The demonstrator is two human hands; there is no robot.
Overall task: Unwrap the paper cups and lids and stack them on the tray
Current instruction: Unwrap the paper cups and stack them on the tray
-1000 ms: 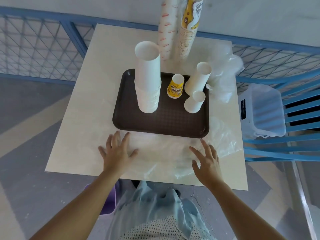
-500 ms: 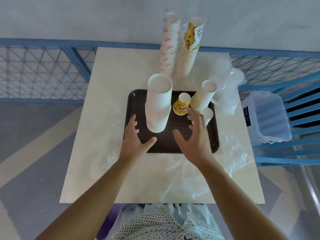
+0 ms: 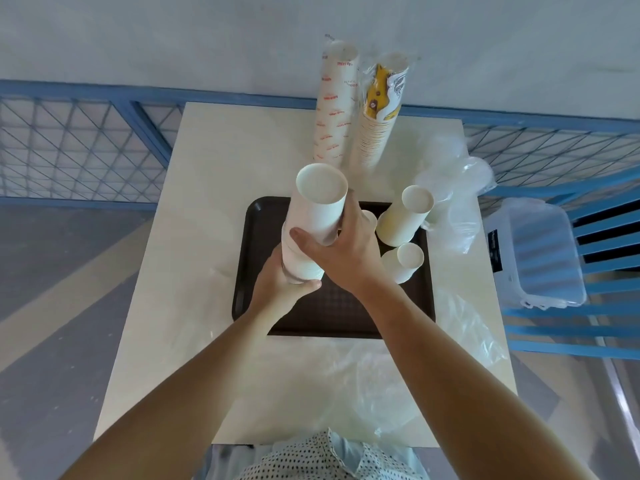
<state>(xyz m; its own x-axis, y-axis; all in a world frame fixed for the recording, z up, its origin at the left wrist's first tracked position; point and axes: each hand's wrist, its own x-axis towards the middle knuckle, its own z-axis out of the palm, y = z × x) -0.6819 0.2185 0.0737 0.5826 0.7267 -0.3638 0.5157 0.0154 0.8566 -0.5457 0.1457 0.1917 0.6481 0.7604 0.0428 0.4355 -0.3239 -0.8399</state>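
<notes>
The large cup stack (image 3: 317, 216), on the tray (image 3: 244, 271), is now clasped: its base is encircled by the left hand (image 3: 277, 285), its middle by the right hand (image 3: 341, 247), both previously spread. Straightening or repositioning is judged likely.

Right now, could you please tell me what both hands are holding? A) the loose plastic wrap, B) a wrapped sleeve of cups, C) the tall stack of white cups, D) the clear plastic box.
C: the left hand grips the tall stack of white cups low down, the right hand higher up.
</notes>
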